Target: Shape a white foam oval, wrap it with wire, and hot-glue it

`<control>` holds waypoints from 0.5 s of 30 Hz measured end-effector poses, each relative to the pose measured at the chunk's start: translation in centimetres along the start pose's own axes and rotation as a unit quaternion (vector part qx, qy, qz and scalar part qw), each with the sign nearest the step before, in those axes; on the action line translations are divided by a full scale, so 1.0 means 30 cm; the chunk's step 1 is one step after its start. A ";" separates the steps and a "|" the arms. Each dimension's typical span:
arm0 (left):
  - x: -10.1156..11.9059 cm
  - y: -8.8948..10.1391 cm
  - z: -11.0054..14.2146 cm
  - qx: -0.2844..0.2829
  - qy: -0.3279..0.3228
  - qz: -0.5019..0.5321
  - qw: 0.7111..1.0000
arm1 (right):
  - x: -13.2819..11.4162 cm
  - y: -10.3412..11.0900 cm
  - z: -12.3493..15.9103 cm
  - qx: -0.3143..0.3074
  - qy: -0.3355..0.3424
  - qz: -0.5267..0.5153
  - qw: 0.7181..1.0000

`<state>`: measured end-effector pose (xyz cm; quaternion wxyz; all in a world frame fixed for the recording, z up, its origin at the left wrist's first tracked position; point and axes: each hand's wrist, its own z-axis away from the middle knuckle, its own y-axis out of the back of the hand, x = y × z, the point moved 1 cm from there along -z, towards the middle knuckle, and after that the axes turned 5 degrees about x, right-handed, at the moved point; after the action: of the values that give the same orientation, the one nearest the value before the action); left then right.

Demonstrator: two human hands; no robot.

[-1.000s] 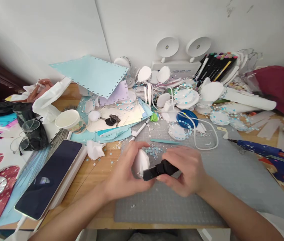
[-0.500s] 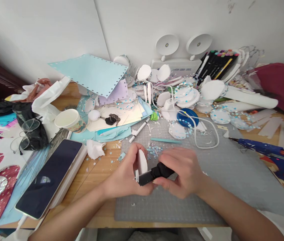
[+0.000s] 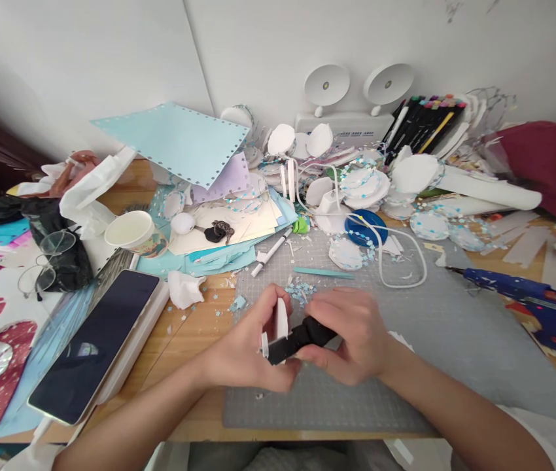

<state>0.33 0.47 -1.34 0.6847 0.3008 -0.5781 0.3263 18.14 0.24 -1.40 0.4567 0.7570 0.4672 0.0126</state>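
In the middle of the head view, my left hand [image 3: 246, 350] is closed around a white disc-like piece [image 3: 282, 319], tilted up on its edge between thumb and fingers. My right hand [image 3: 351, 330] grips a black hand tool [image 3: 302, 337], whose exact kind I cannot make out. The tool's flat front end lies across the lower part of the white piece, and a small white bit [image 3: 265, 343] shows at its tip. Both hands are just above the grey cutting mat [image 3: 307, 405]. Beyond the fingers lie small blue paper stars [image 3: 300, 290] and a blue strip [image 3: 324, 273].
A phone [image 3: 94, 347] and paper cup [image 3: 135, 233] stand left. At the right lies a blue glue gun [image 3: 528, 294]. White discs with blue star garlands [image 3: 364, 186], a white cable [image 3: 422, 265], a blue lid [image 3: 366, 227] and markers [image 3: 418, 127] crowd the back.
Both hands keep their grip and have shifted very slightly. The white piece now stands more edge-on, and the black tool has moved a little left.
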 end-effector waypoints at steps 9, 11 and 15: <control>-0.001 0.001 0.014 0.004 -0.035 -0.001 0.999 | 0.062 0.039 -0.013 0.069 -0.086 0.047 0.993; 0.001 0.009 0.017 0.012 -0.043 -0.040 0.998 | 0.063 0.052 -0.017 0.083 -0.088 0.045 0.992; 0.002 0.022 0.010 0.067 -0.076 -0.137 0.985 | 0.046 0.058 -0.017 0.071 -0.058 0.023 0.996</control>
<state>-0.35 0.64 -1.21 0.6555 0.4462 -0.5585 0.2436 19.91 1.33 -0.46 0.4275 0.7977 0.4219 -0.0539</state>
